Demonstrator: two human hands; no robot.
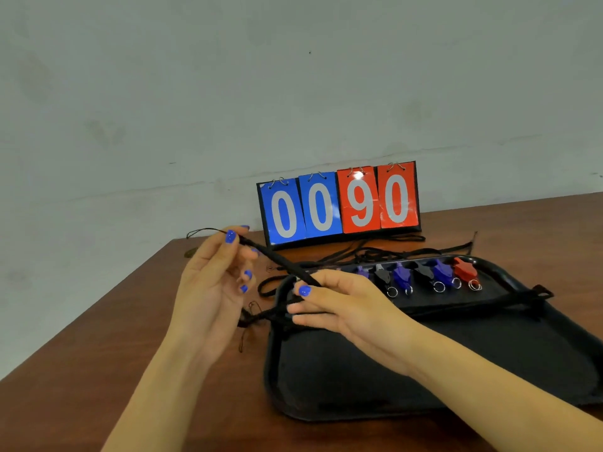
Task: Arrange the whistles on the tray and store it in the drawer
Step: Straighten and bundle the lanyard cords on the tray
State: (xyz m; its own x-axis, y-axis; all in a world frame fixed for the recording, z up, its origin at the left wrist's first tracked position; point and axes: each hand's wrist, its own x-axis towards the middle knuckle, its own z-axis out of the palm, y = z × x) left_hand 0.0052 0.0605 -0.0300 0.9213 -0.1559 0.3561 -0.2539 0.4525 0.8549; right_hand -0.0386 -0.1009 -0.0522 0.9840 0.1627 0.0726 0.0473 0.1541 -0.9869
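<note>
Behind the tray (326, 399), a scoreboard (339, 203) stands; both hands' fingers (305, 291) pinch a black lanyard (274, 256).

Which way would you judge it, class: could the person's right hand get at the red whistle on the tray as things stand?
Probably yes, but not at once. The red whistle lies uncovered at the far right of the tray, with open tray between. But the right hand is pinching a black lanyard, shared with the left hand.
</note>
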